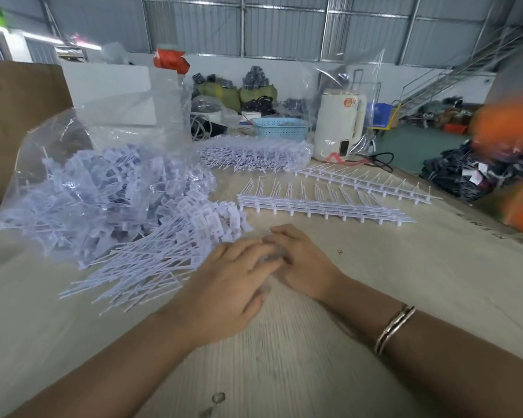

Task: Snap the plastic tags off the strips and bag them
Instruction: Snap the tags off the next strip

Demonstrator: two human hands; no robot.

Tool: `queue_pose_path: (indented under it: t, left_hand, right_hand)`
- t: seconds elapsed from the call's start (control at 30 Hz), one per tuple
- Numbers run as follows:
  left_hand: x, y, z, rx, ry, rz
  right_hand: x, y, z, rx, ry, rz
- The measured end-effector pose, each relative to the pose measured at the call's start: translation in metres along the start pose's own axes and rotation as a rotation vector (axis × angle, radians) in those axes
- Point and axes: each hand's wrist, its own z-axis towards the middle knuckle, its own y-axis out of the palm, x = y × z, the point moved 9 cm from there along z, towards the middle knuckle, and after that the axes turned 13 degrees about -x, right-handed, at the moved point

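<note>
I can't read any text from here. The white appliance [338, 125] at the far side of the table [314, 342] carries a red-orange sticker on its upper front and a red mark near its base, but both are too blurred for me to make out letters. To the right of it, the blue crate [379, 114] in the background shows faint pale marks that I can't resolve. On the far right, small white tags sit on the dark bundles [465, 173] on the floor; nothing on them is legible to me.
</note>
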Motion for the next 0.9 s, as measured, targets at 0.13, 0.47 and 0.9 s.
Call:
queue_pose_path:
  t: [0.13, 0.47, 0.9]
  left_hand:
    - [0.012, 0.018, 0.021, -0.127, 0.051, -0.012]
    - [0.002, 0.029, 0.085, 0.047, -0.214, -0.569]
    - [-0.014, 0.068, 0.096, 0.033, -0.485, -1.278]
  right_hand:
    - [0.034, -0.026, 0.006, 0.022, 0.167, -0.151]
    - [0.084, -0.056, 0.054, 0.095, 0.399, -0.443]
    - [0.102, -0.056, 0.056, 0.012, 0.354, -0.672]
